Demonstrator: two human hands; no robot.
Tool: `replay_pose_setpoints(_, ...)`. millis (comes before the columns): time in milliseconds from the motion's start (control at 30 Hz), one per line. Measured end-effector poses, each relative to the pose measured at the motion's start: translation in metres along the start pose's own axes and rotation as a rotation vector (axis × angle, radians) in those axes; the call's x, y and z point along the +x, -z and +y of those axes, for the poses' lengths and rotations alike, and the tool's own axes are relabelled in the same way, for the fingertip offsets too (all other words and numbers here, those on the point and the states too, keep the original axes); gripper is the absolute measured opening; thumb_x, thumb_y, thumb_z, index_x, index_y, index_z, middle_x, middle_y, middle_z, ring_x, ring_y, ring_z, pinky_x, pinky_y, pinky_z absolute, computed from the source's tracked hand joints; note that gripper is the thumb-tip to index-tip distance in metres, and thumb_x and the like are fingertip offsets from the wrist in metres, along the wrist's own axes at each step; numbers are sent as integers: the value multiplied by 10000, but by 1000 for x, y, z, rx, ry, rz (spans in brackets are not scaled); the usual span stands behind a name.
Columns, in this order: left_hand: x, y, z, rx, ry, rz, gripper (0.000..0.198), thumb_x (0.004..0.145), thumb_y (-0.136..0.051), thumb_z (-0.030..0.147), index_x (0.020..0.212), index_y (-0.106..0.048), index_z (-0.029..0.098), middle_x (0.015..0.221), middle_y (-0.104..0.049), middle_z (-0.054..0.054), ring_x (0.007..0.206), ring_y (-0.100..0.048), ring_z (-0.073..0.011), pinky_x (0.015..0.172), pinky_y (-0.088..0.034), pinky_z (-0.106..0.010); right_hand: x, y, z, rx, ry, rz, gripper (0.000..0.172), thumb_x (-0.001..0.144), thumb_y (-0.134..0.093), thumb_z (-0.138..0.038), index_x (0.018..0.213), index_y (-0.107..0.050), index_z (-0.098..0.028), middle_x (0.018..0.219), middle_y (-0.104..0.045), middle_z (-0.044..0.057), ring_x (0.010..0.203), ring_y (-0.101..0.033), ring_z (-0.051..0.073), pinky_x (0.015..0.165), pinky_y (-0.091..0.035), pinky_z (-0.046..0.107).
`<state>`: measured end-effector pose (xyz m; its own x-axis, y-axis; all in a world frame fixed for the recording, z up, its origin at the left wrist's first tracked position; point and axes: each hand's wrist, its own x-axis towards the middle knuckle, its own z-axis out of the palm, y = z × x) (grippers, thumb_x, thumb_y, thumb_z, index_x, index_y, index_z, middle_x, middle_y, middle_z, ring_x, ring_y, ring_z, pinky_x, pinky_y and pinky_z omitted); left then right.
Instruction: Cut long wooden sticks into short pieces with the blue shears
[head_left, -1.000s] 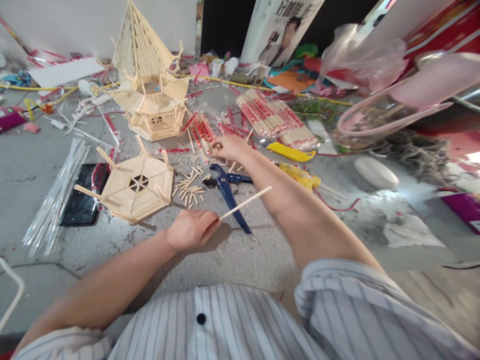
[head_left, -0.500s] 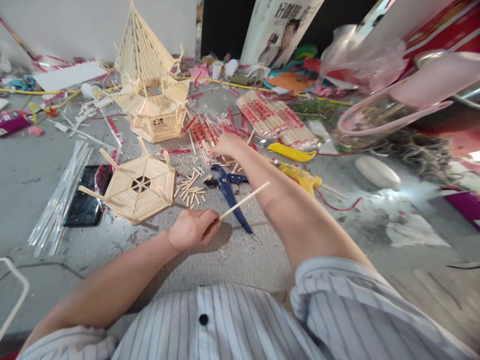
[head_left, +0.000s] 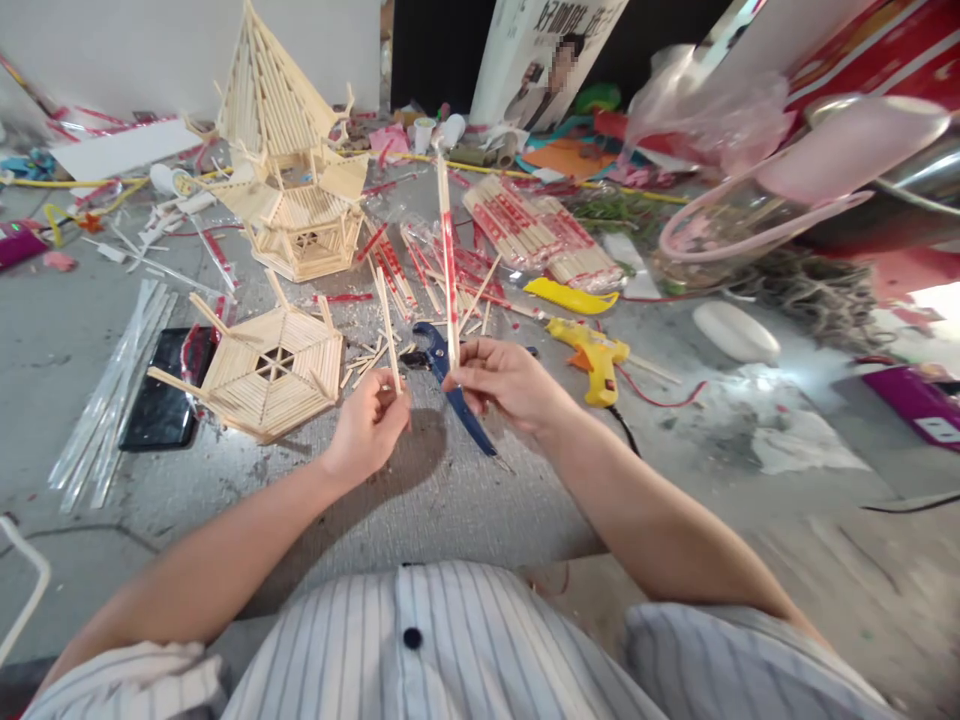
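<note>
My left hand [head_left: 369, 425] is closed on a bare wooden chopstick [head_left: 389, 335], held nearly upright. In my right hand [head_left: 506, 385] stands a pair of chopsticks in a clear wrapper with red print [head_left: 448, 250], gripped near the lower end. Under and beside the right hand lies a blue-handled cutter [head_left: 469, 425], partly covered by the fingers. Short cut stick pieces [head_left: 365, 360] are scattered just beyond the left hand. Left of it rests a hexagonal stick frame [head_left: 300, 375] with upright posts. Behind that rises a pagoda-like stick model [head_left: 304, 215] with a pointed roof.
A yellow glue gun [head_left: 596, 355] and a yellow utility knife [head_left: 571, 296] lie to the right. Wrapped chopstick bundles [head_left: 514, 220] are at the back. A black phone [head_left: 161, 400] and clear glue sticks [head_left: 105, 400] lie left. A white oval object [head_left: 735, 330] is farther right.
My right hand has come back from the wrapper pile with a wrapped pair of chopsticks. My left hand has turned its chopstick from slanting right to nearly upright.
</note>
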<state>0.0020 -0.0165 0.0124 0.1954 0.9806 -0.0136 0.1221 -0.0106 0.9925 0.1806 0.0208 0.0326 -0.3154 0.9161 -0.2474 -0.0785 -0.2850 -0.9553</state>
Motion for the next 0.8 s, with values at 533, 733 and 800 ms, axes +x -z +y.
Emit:
replay_pose_setpoints(533,-5,1,13,-48,160,-207,374,738,-565,517,664,-468,163,428,-462,68,347,-332,-33,367,-258,-174,-23,-14,15,-368,340,112,183,753,-595,-356,710,-573,-180,535,-528,-37,456,-437,55,438,-329,199)
replay_pose_setpoints(733,-6,-4,14,209,205,-399,375,737,-553,462,547,-406,174,441,-335,78,399,-288,-39,392,-203,-183,-19,0,7,108,449,213,286,756,-596,-483,840,-582,-210,489,-440,-71,371,-319,36,339,-200,201)
replay_pose_setpoints(800,-6,-5,14,226,202,-456,372,751,-530,454,542,-388,182,437,-351,72,401,-323,-49,401,-222,-188,-16,0,5,188,458,306,286,709,-652,-468,751,-507,-224,470,-392,-92,359,-293,31,332,-192,194)
